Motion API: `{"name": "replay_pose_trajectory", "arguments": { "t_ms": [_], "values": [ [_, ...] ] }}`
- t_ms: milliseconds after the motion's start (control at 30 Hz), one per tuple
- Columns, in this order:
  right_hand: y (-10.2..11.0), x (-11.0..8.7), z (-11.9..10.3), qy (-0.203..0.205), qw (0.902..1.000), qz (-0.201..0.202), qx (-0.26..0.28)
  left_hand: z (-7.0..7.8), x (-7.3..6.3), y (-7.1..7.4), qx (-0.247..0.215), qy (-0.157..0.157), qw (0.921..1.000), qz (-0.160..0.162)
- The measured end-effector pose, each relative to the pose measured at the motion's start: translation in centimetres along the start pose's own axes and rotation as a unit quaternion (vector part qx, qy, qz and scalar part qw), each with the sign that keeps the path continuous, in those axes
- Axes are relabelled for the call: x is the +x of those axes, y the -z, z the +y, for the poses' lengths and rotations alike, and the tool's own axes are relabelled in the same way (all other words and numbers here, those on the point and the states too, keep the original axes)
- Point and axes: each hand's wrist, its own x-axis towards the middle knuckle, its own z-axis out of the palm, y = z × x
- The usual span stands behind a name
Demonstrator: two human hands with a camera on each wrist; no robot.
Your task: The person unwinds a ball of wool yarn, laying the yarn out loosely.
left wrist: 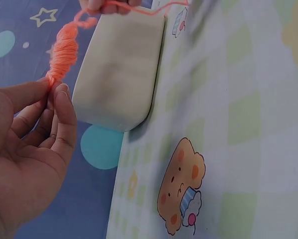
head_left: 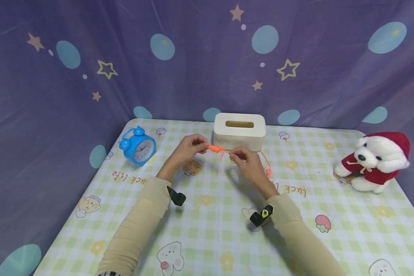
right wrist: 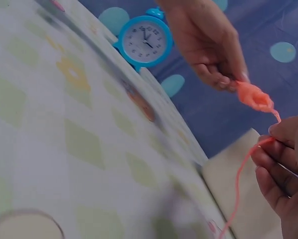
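At the middle of the head view, the orange bundle [head_left: 215, 148] lies between the left hand [head_left: 189, 149] and the right hand [head_left: 246, 163], its long axis running almost level across the frame and dipping slightly to the right. The left hand is the nearer one: its thumb and fingertips pinch the bundle's left end, with no gap there. The right hand sits just beyond the other end and pinches the thin strand [right wrist: 277, 116] that leaves it, so a short bare length separates those fingers from the wound part. Bundle, strand and both pinches fall roughly on one line, and I judge that any pull or turn depends on that line.

In the left wrist view the bundle stands steeply in the upper left, leaning right towards the right hand at the top edge. In the right wrist view it slants down from upper right into the strand, and a loose tail [right wrist: 237, 184] drops from the right hand to the bottom edge.

The bundle seems to be held clear of the table [head_left: 207, 237], just in front of the box [head_left: 234, 142] at upper centre. To the right of the right hand, a small clump [head_left: 268, 172] of the same orange lies near the box
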Motion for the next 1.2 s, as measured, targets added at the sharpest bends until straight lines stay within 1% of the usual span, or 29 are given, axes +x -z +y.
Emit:
{"name": "replay_pose_trajectory", "arguments": {
  "t_ms": [133, 200, 367, 567, 633, 700, 867, 1000, 1200],
  "values": [
    [1.5, -0.1, 0.2, 0.004, 0.9996, 0.026, 0.006, -0.2, 0.0, 0.2, -0.01, -0.001, 0.9999, 0.002],
    [2.3, -0.1, 0.4, 0.006, 0.9991, 0.041, 0.001, -0.2, -0.1, 0.3, -0.012, -0.002, 0.9999, 0.001],
    [4.5, -0.6, 0.8, -0.006, 0.9977, 0.066, -0.013, -0.3, -0.1, 0.4, -0.011, -0.006, 0.9999, 0.002],
    [6.9, -1.9, -0.9, -0.033, 0.9952, 0.091, -0.02, -0.4, -0.1, 0.5, -0.01, -0.012, 0.9999, 0.001],
    [7.5, -2.2, -0.9, -0.039, 0.994, 0.1, -0.02, -0.5, -0.1, 0.6, -0.009, -0.011, 0.9999, 0.0],
    [8.2, -2.4, -0.1, -0.042, 0.9928, 0.11, -0.024, -0.5, -0.1, 0.6, -0.009, -0.008, 0.9999, 0.0],
    [10.0, -2.9, 2.8, -0.043, 0.9891, 0.136, -0.038, -0.4, 0.0, 0.6, -0.009, 0.001, 1.0, -0.002],
    [11.5, -3.6, 3.9, -0.05, 0.9862, 0.154, -0.035, -0.4, 0.0, 0.7, -0.003, 0.005, 1.0, 0.001],
    [13.1, -4.8, 1.1, -0.063, 0.9825, 0.174, -0.016, -0.6, 0.1, 0.7, -0.009, 0.006, 0.9999, -0.002]
  ]
}}
